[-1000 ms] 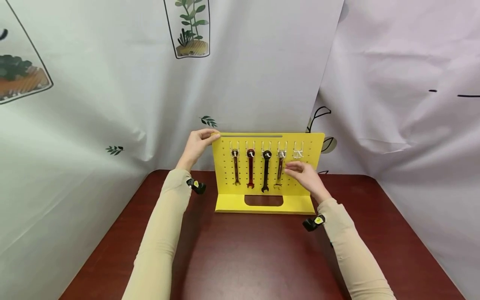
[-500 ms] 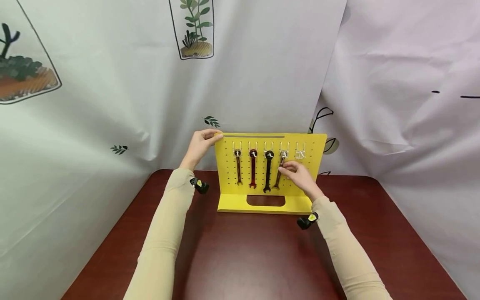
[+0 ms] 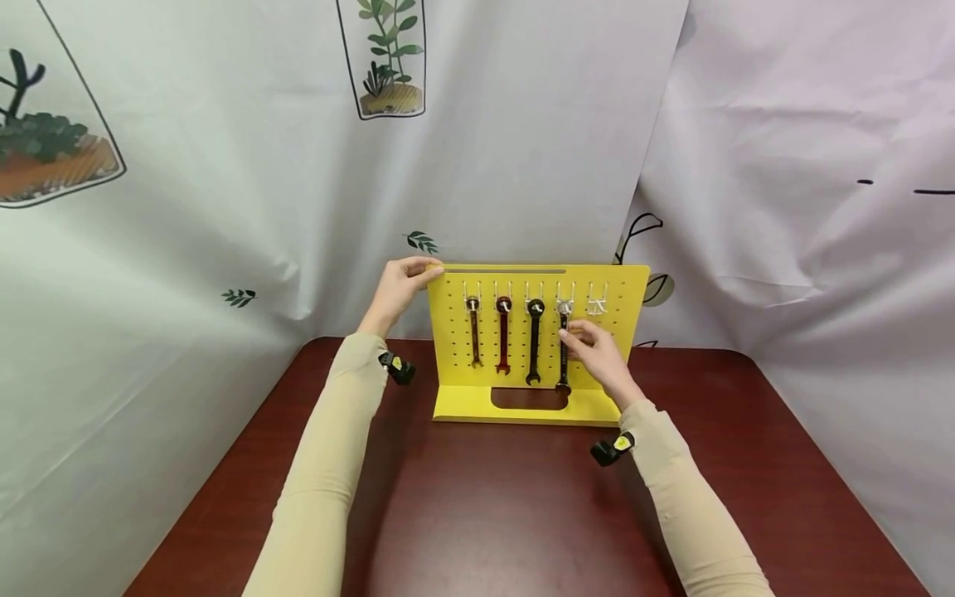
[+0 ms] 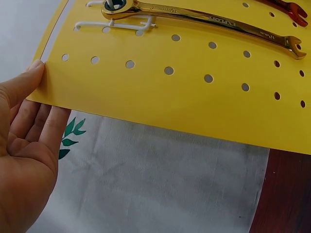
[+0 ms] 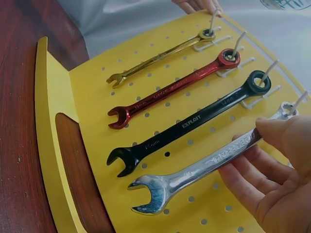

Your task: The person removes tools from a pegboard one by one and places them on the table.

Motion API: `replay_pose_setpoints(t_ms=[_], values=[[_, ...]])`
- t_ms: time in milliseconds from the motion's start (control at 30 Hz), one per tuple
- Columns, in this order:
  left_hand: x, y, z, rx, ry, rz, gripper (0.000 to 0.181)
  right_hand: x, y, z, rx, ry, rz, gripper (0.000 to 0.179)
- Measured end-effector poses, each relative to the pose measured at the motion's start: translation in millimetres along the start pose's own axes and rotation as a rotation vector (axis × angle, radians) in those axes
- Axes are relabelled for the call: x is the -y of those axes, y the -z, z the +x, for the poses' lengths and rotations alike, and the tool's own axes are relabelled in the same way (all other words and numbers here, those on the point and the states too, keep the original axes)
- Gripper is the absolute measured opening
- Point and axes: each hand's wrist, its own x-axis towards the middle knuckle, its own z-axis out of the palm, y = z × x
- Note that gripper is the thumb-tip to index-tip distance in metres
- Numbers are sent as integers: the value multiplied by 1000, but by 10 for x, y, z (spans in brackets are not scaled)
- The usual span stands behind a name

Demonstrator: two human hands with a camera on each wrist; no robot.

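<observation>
A yellow pegboard stand (image 3: 628,311) stands upright at the back of the table. My left hand (image 3: 399,286) pinches its top left corner, thumb in front and fingers behind, as the left wrist view shows. With thumb and fingers my right hand (image 3: 600,356) holds the shank of a silver combination wrench (image 5: 194,172), whose ring end is at the fourth hook from the left. In the right wrist view the wrench's open end lies in front of the board. Left of it hang a black wrench (image 5: 189,122), a red wrench (image 5: 170,90) and a gold wrench (image 4: 214,22).
At the board's right is a white hook (image 3: 597,307) that bears no wrench. The stand's base has a cut-out slot (image 3: 515,398). Around it spreads the dark red table (image 3: 477,506), with a printed white cloth (image 3: 522,166) behind.
My right hand has moved left onto the silver wrench and grips it. The wrench's lower end swung left, then back right, and hangs lower in view. My left hand stays at the corner.
</observation>
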Motion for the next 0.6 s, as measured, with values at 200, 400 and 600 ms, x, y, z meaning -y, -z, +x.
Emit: replay_pose_setpoints(t_ms=[200, 400, 600], values=[[0, -21, 18, 13, 13, 4, 31, 0, 20, -61, -11, 23, -2, 52], [-33, -19, 54, 29, -14, 7, 32, 70, 54, -113, -25, 48, -1, 51], [-15, 0, 20, 23, -6, 14, 32, 111, 74, -202, 0, 84, -1, 46]])
